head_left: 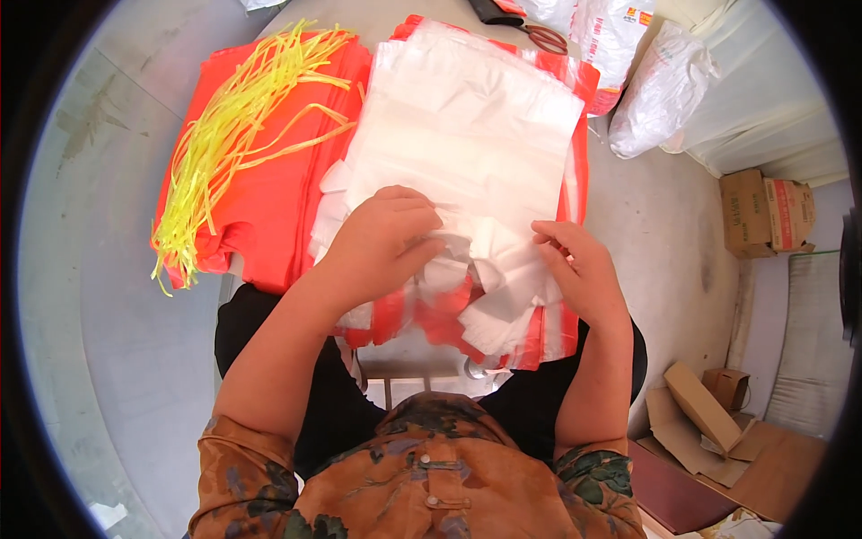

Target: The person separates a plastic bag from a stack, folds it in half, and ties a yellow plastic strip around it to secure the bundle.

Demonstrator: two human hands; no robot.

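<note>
Rust-brown shirt [449, 485], printed with dark leaves and fastened with knotted loops, fills the near edge, sleeves at the elbows. Black trousers [256, 328] show on both sides of it. To the near right lie pieces of flattened cardboard [691, 409].

Beyond the lap, both bare hands are at the crumpled near end of a stack of translucent white plastic bags [476, 117], which lies in the centre over red plastic bags [584, 90]. The left hand [386, 238] is loosely curled, thumb and fingers parted, over the stack's left side. The right hand [584, 269] bends toward its right edge; I cannot tell whether it pinches any film.

On the left is a pile of red bags [287, 171] with a loose bundle of yellow plastic strips [220, 135] across it.

Farther right stands a cardboard box [750, 216]. At the far side are scissors [546, 39] with reddish-brown handles and, right of them, a white sack [660, 90].
</note>
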